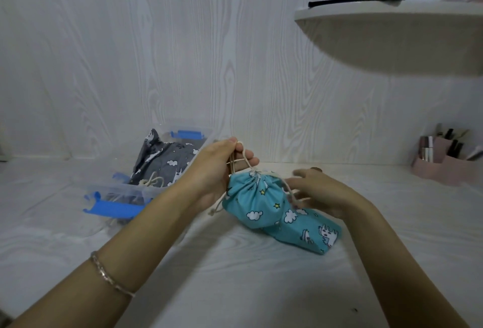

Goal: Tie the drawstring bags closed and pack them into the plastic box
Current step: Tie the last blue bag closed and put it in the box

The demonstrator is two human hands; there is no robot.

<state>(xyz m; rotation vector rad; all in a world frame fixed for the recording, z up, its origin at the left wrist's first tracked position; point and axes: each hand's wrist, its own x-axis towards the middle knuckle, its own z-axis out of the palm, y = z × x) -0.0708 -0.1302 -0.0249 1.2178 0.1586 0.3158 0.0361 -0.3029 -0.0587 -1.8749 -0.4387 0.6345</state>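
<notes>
Past a bracelet (112,279) on the wrist, the left hand (222,168) pinches the cream drawstring (241,156) of the teal bag (277,215), lying gathered on the white table (235,288); the right hand (321,192) is blurred beside its neck, grip unclear; a grey bag (162,163) sits in the plastic box (146,190).

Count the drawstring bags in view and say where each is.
2. The teal bag rests on the table, its cord gripped by the left hand. The grey bag sits in the plastic box; more may lie hidden under it.
</notes>
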